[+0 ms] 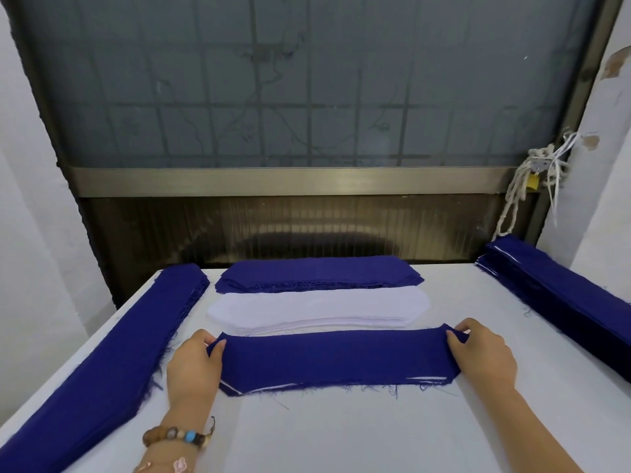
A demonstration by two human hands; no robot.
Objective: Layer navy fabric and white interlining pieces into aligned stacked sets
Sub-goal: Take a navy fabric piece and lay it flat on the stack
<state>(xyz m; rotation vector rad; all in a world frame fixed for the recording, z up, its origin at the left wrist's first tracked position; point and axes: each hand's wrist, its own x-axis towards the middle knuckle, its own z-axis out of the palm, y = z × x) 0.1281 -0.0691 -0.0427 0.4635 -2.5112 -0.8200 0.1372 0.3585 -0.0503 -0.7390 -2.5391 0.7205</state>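
Observation:
A navy fabric piece (336, 358) lies flat on the white table (341, 435) in front of me, with thin white interlining edges peeking out along its near side. My left hand (194, 365) pinches its left end and my right hand (485, 353) pinches its right end. Just behind it sits a stack of white interlining pieces (317, 308). Behind that lies a stack of navy pieces (317, 273) of the same shape.
A long navy stack (102, 363) runs along the table's left edge. Another long navy stack (560, 298), with white edges showing in it, lies along the right edge. A dark window frame and white wall close off the far side.

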